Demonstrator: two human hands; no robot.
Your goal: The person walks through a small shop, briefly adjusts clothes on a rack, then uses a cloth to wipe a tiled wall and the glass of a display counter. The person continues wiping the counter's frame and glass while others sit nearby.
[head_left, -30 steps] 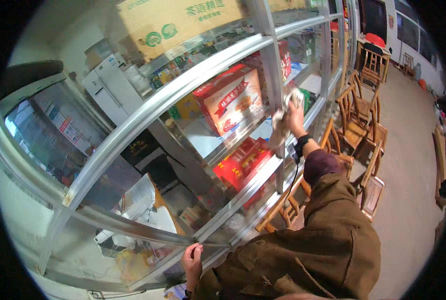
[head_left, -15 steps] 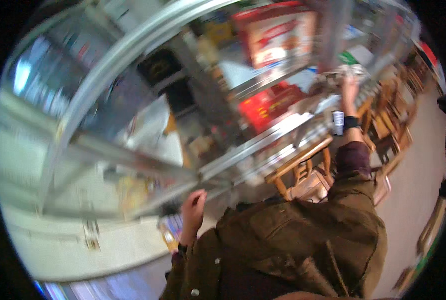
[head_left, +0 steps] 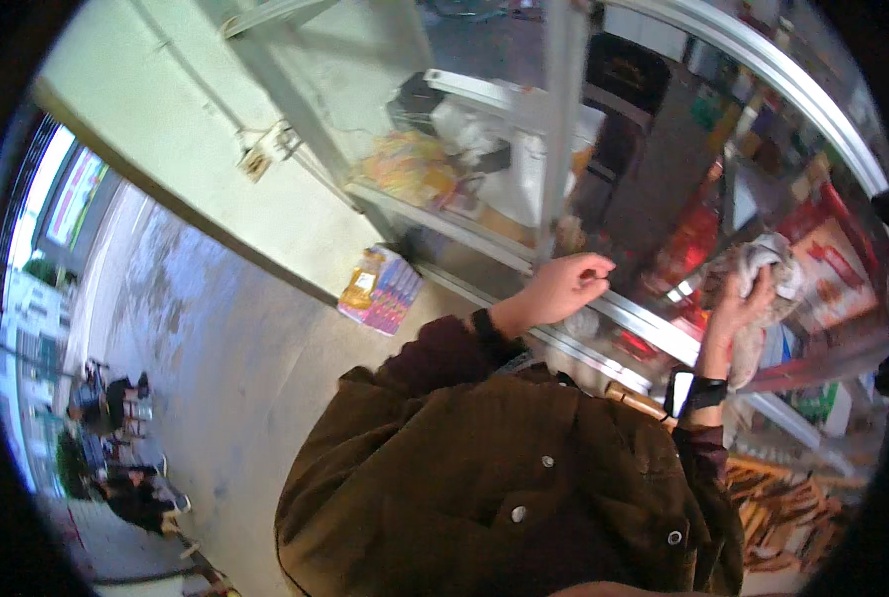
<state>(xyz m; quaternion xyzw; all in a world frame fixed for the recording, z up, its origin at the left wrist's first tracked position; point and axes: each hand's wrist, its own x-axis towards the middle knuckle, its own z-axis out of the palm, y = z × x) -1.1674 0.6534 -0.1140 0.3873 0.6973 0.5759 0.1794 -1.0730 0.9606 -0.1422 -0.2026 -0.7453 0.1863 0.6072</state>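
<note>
My right hand (head_left: 745,310) grips a grey-white rag (head_left: 778,261), which bunches above the fingers and hangs down past the wrist. It is up against a glass pane in a silver metal frame (head_left: 664,330). Close to the lower rail, my left hand (head_left: 562,291) has its fingers curled in, and I see nothing in them. A dark band circles each wrist. Behind the glass, near the rag, are a red box with a pale front (head_left: 835,267) and a shiny red package (head_left: 685,244).
Wooden chairs (head_left: 788,507) crowd the lower right. A wall socket (head_left: 255,162) sits on the pale wall. At its foot lies a colourful printed package (head_left: 383,294). Yellowish bundles (head_left: 405,169) rest behind the frame. Outside at left, people sit by a paved street (head_left: 156,298).
My view has swung left, bringing the street into sight. My right hand has moved with the rag from the chair side onto the glass. The left hand is now nearer the lower rail.
</note>
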